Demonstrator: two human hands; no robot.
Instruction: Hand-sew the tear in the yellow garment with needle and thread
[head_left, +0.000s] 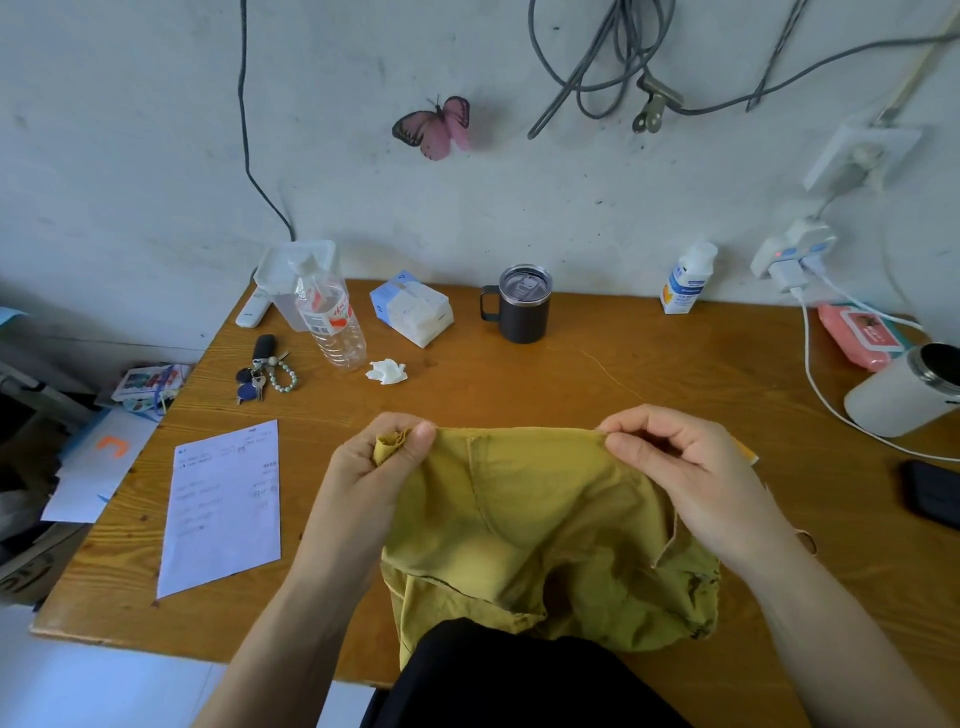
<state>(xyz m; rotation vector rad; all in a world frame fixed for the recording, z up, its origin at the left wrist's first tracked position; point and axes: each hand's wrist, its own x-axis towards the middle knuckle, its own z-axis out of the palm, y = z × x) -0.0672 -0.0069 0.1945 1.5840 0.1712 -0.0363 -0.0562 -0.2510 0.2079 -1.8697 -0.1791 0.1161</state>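
- Nearest the camera, at 6 o'clock of the view, black cloth (498, 680), likely the person's own clothing, hides part of the lower edge of the garment (545, 519).
- That yellow garment is held up and stretched between both hands over the near edge of the table (467, 395), with its lower half slumped on the wood.
- At 9 o'clock of the garment, the left hand (374, 467) has its fingers curled tight round a bunched corner, with the thumb pressed over it.
- At 2 o'clock of the garment, the right hand (691, 467) pinches the top edge between thumb and forefinger. Its other fingers are loosely curled, and I can make out no needle there.
- A faint pale line on the table runs from 12 o'clock down toward the right fingertips. It may be the thread (605, 369), but it is too thin to be sure.
- Progress: a ragged flap and dark frayed spots show at 4 o'clock of the garment, with no fresh stitching visible there. I judge the mending at most partly done, and the hands seem to be checking or tensioning the cloth. Closing the frayed part, knotting and cutting look left to do.
- Farther out from the garment: paper (223, 504) at 9 o'clock, keys (262, 371) and bottle (332, 322) at 10, mug (519, 306) at 12, flask (904, 392) at 2, phone (935, 493) at 3.
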